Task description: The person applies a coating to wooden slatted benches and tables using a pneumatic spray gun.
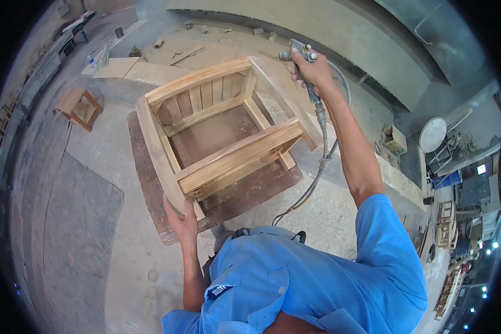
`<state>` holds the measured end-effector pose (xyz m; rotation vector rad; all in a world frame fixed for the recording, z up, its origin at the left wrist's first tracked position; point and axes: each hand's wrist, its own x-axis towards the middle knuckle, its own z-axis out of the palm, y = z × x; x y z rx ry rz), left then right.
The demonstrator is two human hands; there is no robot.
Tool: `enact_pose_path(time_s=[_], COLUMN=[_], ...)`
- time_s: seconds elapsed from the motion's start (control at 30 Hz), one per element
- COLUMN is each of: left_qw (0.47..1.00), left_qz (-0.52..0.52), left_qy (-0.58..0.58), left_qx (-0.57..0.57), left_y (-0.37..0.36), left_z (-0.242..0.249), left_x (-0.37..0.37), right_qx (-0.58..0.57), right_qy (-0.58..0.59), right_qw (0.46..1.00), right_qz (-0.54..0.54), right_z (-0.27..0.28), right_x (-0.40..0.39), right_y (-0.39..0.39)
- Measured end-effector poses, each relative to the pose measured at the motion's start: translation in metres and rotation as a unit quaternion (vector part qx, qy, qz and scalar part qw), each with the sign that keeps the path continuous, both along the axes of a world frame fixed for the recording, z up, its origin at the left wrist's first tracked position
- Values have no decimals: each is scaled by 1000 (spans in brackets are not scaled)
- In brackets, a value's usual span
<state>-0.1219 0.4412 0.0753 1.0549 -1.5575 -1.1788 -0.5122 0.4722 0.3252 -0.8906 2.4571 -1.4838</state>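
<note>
My right hand [313, 71] is raised past the far right of the wooden chair frame, closed around the handle of a spray gun [299, 47]. A hose [320, 183] runs down from the gun's handle toward the floor by my body. The pale, unpainted chair frame [239, 153] has curved side pieces and a slatted panel at its far side. It rests on a brown board [250, 186]. At the frame's near left corner, my left hand [182, 224] grips the end of the side piece, thumb on one side and fingers on the other.
A small wooden stool [79, 108] stands on the floor at the left. Several cups and scraps lie on a dusty ledge [217, 47] at the back. A cardboard box [394, 140] and a round white disc [432, 134] are at the right. More wooden frames [446, 225] stand farther right.
</note>
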Motion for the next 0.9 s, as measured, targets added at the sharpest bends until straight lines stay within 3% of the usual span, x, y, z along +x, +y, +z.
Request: enact_pose_path(time_s=[0.23, 0.3, 0.5, 0.77, 0.9], left_qw=[1000, 1000, 998, 949, 913], left_qz=[-5, -13, -18, -178, -245], left_qy=[-26, -24, -59, -193, -184], left_qx=[4, -1, -33, -175, -270], left_y=[2, 2, 11, 13, -2], left_z=[0, -4, 4, 30, 19], left_x=[0, 0, -1, -17, -39], right_qx=[15, 61, 43, 102, 125], right_qy=[77, 110, 214, 147, 127], right_qw=[996, 991, 976, 984, 984], right_qz=[38, 36, 21, 12, -14], right_z=[-5, -6, -20, -16, -7], right_x=[14, 16, 20, 37, 41], right_y=[16, 9, -34, -36, -37])
